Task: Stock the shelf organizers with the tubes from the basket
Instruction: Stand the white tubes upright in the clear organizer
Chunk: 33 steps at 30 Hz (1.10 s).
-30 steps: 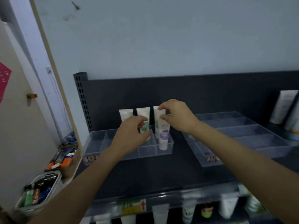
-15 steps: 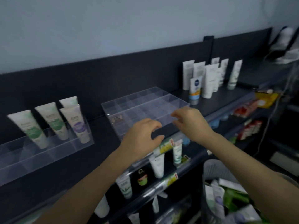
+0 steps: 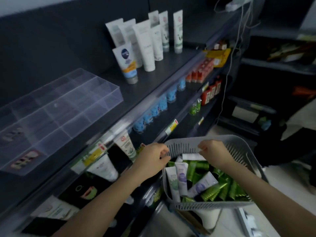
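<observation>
Up close, both forearms reach forward over a grey slotted basket (image 3: 213,205) at lower right. The basket is packed with tubes: green tubes (image 3: 220,189) make up most of it, with white tubes (image 3: 181,175) bearing purple or green marks lying among them toward the left side.

The left hand (image 3: 152,158) hovers at the basket's left rim, fingers loosely curled and nothing visible in them. The right hand (image 3: 213,153) is above the far half of the basket, fingers curled downward, fingertips just over a white tube (image 3: 193,156) lying against the far wall. Whether it pinches that tube I cannot tell; the frame is blurred there.

Left of the basket stand dark shelves. On a lower shelf (image 3: 171,106) sit more white tubes (image 3: 102,168) and, further along, a row of blue packets (image 3: 153,113). Red boxes (image 3: 200,71) and a yellow box (image 3: 217,55) lie further right.

On the top shelf (image 3: 153,82), a clear organizer (image 3: 118,93) with many compartments sits at left, with no tubes in the part that shows. Well apart from it, further along the same shelf, a cluster of tall white tubes (image 3: 147,43) stands upright on their caps, with a shorter blue-and-orange tube (image 3: 127,64) in front of them.
</observation>
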Each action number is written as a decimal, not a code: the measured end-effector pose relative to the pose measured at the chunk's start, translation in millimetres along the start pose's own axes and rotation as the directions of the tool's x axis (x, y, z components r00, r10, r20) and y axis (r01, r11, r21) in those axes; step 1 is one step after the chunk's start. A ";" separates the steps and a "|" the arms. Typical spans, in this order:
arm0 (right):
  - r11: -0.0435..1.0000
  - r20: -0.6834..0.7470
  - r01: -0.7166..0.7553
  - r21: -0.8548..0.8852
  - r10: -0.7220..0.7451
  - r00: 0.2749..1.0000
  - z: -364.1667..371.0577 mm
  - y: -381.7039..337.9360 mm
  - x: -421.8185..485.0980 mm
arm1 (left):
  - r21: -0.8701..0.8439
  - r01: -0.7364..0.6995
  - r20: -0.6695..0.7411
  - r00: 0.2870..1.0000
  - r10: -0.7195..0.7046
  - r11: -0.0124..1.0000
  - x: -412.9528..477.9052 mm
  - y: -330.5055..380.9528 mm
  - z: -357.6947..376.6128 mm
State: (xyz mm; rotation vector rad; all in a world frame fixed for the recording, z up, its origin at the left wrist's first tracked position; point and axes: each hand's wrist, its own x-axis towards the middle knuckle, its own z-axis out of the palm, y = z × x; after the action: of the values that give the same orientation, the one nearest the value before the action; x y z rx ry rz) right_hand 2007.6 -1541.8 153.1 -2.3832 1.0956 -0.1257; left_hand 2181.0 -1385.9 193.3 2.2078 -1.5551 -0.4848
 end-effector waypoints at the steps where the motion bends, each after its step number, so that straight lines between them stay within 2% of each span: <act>1: 0.999 0.021 -0.038 0.001 0.038 0.999 5.0 15.7 0.9 | -0.005 0.018 0.038 0.999 -0.018 1.000 8.6 0.3 11.9; 7: 0.986 0.138 -0.163 0.035 0.157 0.978 38.6 84.1 6.9 | 0.083 0.099 0.220 0.969 -0.116 0.992 48.9 -11.3 75.4; 12: 0.977 0.191 -0.204 0.065 0.188 0.963 63.7 114.4 8.8 | 0.264 0.129 0.404 0.885 -0.231 0.956 71.1 -28.8 117.5; 15: 0.972 0.200 -0.230 0.058 0.214 0.956 70.8 126.8 9.7 | 0.304 0.169 0.468 0.831 -0.301 0.938 82.9 -39.9 142.4; 17: 0.968 0.207 -0.247 0.051 0.231 0.951 75.4 136.3 11.3 | 0.333 0.094 0.494 0.830 -0.259 0.938 87.5 -44.3 158.5; 19: 0.964 0.209 -0.261 0.048 0.246 0.946 79.2 144.4 14.0 | 0.316 0.167 0.467 0.830 -0.306 0.934 93.0 -43.8 173.2; 21: 0.962 0.214 -0.271 0.044 0.256 0.943 82.9 150.8 18.7 | 0.253 0.310 0.430 0.812 -0.393 0.917 97.6 -41.5 183.8; 27: 0.963 0.266 -0.267 0.045 0.247 0.932 94.4 153.9 32.5 | 0.356 0.310 0.437 0.779 -0.450 0.882 101.5 -43.1 177.8; 30: 0.966 0.312 -0.255 0.034 0.232 0.921 101.0 149.1 38.0 | 0.309 0.248 0.479 0.793 -0.375 0.918 102.6 -44.9 166.4; 33: 0.975 0.344 -0.218 0.039 0.192 0.919 105.4 140.3 44.4 | 0.207 0.280 0.495 0.796 -0.347 0.938 102.9 -46.7 153.3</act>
State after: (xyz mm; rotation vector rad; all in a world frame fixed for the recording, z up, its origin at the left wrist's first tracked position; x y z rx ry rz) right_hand 1971.5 -1607.5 -11.7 -2.1034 1.1391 0.3004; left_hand 2176.3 -1487.2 32.0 2.5923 -1.4832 -1.2184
